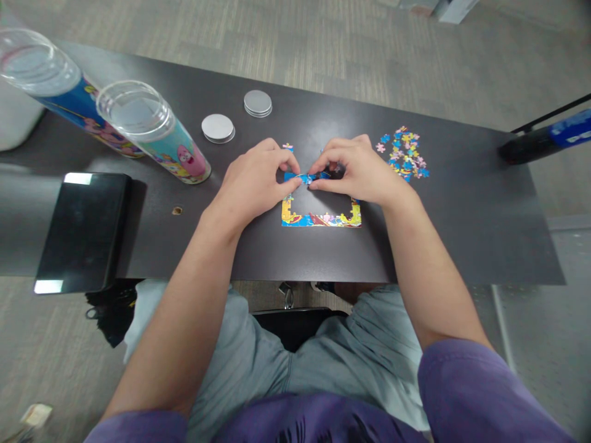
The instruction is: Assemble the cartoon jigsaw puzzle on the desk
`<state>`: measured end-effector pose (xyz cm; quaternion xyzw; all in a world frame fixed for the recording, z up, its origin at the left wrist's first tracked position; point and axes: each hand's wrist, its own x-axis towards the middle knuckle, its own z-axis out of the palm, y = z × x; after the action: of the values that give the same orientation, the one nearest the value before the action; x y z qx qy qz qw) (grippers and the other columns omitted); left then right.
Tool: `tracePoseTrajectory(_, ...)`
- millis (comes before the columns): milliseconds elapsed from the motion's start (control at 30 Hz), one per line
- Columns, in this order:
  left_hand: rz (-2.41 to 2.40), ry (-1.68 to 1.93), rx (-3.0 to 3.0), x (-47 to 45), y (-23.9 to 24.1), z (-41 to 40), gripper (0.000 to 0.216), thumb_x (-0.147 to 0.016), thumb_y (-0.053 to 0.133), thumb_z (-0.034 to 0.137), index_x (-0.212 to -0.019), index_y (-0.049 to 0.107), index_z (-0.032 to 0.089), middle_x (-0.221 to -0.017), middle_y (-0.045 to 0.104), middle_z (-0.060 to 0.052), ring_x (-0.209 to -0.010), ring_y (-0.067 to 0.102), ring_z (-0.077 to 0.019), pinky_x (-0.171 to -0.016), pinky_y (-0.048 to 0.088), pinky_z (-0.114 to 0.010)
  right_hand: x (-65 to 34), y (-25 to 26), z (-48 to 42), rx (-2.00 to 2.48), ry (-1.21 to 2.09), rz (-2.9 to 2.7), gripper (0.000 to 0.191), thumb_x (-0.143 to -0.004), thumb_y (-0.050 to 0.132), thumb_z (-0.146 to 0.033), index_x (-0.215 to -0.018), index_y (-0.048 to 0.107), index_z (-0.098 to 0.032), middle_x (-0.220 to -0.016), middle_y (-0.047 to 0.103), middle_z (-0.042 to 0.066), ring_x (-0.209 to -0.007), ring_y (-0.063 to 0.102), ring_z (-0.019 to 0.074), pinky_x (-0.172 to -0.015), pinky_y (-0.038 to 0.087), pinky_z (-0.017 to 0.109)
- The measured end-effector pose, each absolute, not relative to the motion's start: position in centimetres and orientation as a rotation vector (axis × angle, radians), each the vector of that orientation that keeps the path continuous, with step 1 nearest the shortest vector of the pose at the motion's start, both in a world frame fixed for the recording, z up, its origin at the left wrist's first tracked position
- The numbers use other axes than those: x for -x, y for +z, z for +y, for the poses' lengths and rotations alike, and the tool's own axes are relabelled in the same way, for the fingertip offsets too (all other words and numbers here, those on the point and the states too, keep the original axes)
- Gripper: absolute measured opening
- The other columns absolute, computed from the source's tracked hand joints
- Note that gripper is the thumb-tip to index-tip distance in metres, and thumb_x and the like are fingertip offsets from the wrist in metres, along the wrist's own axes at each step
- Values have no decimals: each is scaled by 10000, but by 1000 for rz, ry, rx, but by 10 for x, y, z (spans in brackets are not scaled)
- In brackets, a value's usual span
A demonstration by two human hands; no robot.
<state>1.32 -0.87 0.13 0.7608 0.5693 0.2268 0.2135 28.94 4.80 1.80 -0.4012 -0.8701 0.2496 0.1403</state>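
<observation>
On the dark table (471, 215), before the seated person, a partly assembled puzzle border (307, 220) lies flat, with its near edge joined to pieces at both sides. The left hand (258, 175) has thumb and forefinger pinched on a blue strip of puzzle pieces (306, 179) at the border's far side. The right hand (355, 169) pinches the strip's other end, fingertips near those of the left. I cannot tell whether the strip is raised. Loose pieces (406, 165) form a heap to the right, apart from the border. Silver discs (217, 126) and printed tubes (187, 157) are positioned to the left.
</observation>
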Motion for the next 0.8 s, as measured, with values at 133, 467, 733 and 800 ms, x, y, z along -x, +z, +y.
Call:
tracePoseTrajectory(133, 1584, 627, -2124, -13, 0, -8, 122, -1053, 961, 306, -1175, 949, 313, -1309, 861, -59, -1035, 751, -285, -899, 561, -455, -290, 20, 47, 1149, 720, -2507, 210, -1023, 1066, -476, -1132, 971, -324, -1138, 858, 53, -1090, 776, 344, -1311, 453, 666)
tracePoseTrajectory(467, 1581, 621, -2128, -12, 1, -8, 122, -1054, 967, 306, -1173, 948, 324, -1305, 857, -64, -1106, 779, -306, -929, 575, -463, -292, 26, 48, 1174, 716, -2481, 146, -1056, 1028, -458, -1060, 948, -336, -1154, 872, 66, -1084, 786, 363, -1302, 464, 681)
tracePoseTrajectory(733, 1558, 684, -2096, -7, -2, -6, 103, -1103, 870, 283, -1182, 925, 319, -1298, 857, -63, -1035, 765, -267, -970, 616, -488, -318, 27, 61, 1236, 684, -2379, 158, -1069, 1011, -468, -1031, 953, -327, -1171, 906, 89, -1052, 798, 368, -1100, 587, 628)
tracePoseTrajectory(800, 1569, 693, -2076, -4, -1, -5, 121, -1126, 831, 286, -1206, 917, 316, -1299, 851, -72, -1032, 765, -270, -973, 621, -500, -320, 24, 62, 1239, 702, -2400, 180, -1063, 1035, -490, -1033, 959, -329, -1147, 898, 78, -1059, 808, 361, -1105, 584, 617)
